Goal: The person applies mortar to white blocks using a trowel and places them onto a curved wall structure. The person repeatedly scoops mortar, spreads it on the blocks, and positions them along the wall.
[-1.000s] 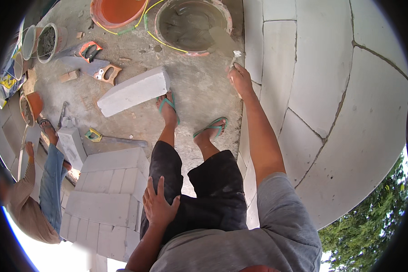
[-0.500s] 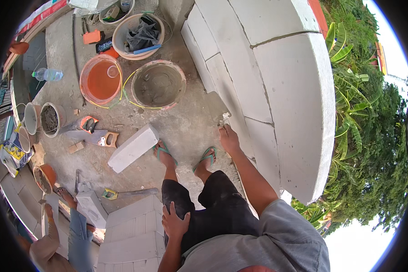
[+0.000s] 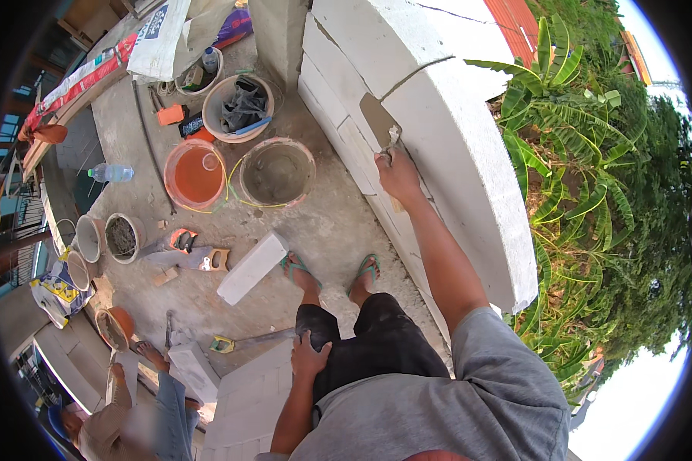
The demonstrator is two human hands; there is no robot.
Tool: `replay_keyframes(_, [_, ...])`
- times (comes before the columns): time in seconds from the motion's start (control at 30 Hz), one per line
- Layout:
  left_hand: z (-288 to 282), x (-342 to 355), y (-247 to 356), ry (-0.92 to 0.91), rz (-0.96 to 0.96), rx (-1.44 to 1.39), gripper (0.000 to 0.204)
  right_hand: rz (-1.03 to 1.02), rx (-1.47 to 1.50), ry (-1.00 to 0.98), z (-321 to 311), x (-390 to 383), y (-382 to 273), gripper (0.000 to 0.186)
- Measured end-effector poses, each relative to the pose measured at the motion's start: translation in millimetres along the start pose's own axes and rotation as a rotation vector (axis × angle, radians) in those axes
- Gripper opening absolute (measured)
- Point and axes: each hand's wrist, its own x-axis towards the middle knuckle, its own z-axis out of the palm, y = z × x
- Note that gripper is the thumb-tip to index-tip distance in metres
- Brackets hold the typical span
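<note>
My right hand (image 3: pixel 398 175) is closed round the handle of a trowel (image 3: pixel 378 123). The trowel's flat grey blade points away from me, close against the face of the white block wall (image 3: pixel 469 161) on my right; whether it touches cannot be made out. Dark mortar joints run between the wall's blocks. My left hand (image 3: pixel 309 355) rests on my left thigh, fingers spread and holding nothing. Ahead on the floor stands a bucket of wet grey mortar (image 3: pixel 278 173), with a bucket of orange-brown water (image 3: pixel 194 175) beside it.
A loose white block (image 3: pixel 252 269) lies by my left foot, with a handsaw (image 3: pixel 207 258) left of it. Another tub (image 3: pixel 237 109) holds dark plastic. Smaller buckets (image 3: pixel 123 238) and a water bottle (image 3: pixel 111 173) are farther left. A co-worker (image 3: pixel 123 422) sits at lower left.
My right hand has lifted the trowel from low beside the wall up to its upper part. My left hand stays on my thigh. The view has shifted.
</note>
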Motion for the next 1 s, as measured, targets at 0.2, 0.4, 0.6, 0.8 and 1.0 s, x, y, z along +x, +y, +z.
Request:
replay_keyframes(0.2, [-6, -3, -2, -0.003, 0.000, -0.002, 0.092, 0.024, 0.188, 0.002, -27, -2, -22, 0.044])
replay_keyframes(0.4, [-14, 3, -8, 0.021, 0.099, 0.048, 0.088, -0.050, 0.362, 0.060, -72, -28, -62, 0.034])
replay_keyframes(0.6, [-21, 20, 11, 0.076, 0.202, 0.049, 0.080, -0.063, 0.208, -0.038, -95, -119, -10, 0.032])
replay_keyframes(0.8, [-37, 34, 8, 0.074, 0.329, 0.087, 0.076, 0.328, -0.234, -0.264, -106, -293, 133, 0.040])
replay_keyframes(1.0, [-43, 34, -13, 0.075, 0.231, 0.123, 0.075, 0.710, -0.378, -0.317, -177, -423, 226, 0.041])
